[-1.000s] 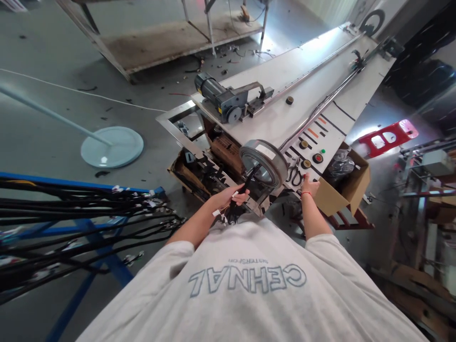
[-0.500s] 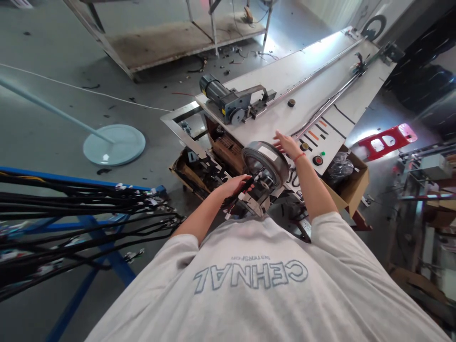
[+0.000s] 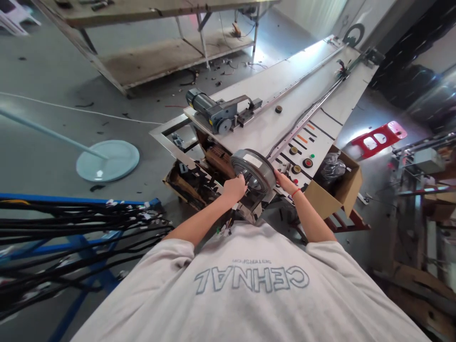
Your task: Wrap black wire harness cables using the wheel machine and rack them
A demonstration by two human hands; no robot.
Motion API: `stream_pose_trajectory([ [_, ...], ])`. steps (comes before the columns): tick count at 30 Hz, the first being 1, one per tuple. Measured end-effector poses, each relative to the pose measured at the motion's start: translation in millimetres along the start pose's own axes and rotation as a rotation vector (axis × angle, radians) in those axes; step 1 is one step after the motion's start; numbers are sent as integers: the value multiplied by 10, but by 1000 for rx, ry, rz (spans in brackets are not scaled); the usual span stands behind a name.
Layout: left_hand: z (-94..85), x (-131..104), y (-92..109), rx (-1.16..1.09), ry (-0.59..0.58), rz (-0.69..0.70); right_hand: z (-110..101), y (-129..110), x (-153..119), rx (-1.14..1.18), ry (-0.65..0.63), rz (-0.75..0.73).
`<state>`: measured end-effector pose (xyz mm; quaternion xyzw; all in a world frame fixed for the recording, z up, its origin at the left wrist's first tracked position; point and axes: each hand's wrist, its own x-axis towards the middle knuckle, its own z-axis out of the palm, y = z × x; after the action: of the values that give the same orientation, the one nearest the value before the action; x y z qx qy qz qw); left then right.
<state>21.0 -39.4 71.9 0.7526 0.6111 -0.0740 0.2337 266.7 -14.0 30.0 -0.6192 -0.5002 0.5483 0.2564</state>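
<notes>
In the head view a thick grey wheel (image 3: 262, 172) with a pale label on its rim stands at the near end of a long machine. My left hand (image 3: 235, 188) is closed at the wheel's left face, around a dark wire bundle (image 3: 231, 219). Loose connectors (image 3: 224, 231) hang below that hand, close to my shirt. My right hand (image 3: 285, 183) is at the wheel's right edge, its fingers curled together and partly hidden by the rim. What those fingers grip, if anything, does not show.
A long white machine table (image 3: 245, 137) bears a motor (image 3: 204, 105), rails, and a red button (image 3: 308, 163). An open cardboard box (image 3: 322, 198) stands right. Black cables (image 3: 71, 223) lie over a blue frame at left. A round pale stand base (image 3: 109, 159) is on the floor.
My left hand has moved up and closed at the wheel. My right hand has dropped from above the wheel to its right edge, its spread fingers now curled. The view has shifted slightly.
</notes>
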Motion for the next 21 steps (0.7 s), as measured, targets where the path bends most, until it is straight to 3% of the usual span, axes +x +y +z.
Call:
stream_pose_trajectory([
  [2, -225, -8, -79, 36, -36, 66, 0, 106, -46, -205, 80, 34],
  [5, -589, 6, -281, 67, -44, 184, 60, 126, -46, -682, 382, 181],
  [8, -755, 107, -530, 58, -81, 213, 168, 132, -53, -948, 496, 304],
  [12, -567, 334, -837, -43, -156, 174, 248, 216, -115, -1025, 513, 258],
  [15, -322, 449, -964, -133, -195, 144, 144, 287, -193, -908, 546, 342],
  [18, -156, 470, -999, -239, -134, 149, -48, 301, -380, -585, 402, 429],
  [21, -101, 428, -988, -264, -34, 143, -92, 183, -757, -309, 246, 286],
])
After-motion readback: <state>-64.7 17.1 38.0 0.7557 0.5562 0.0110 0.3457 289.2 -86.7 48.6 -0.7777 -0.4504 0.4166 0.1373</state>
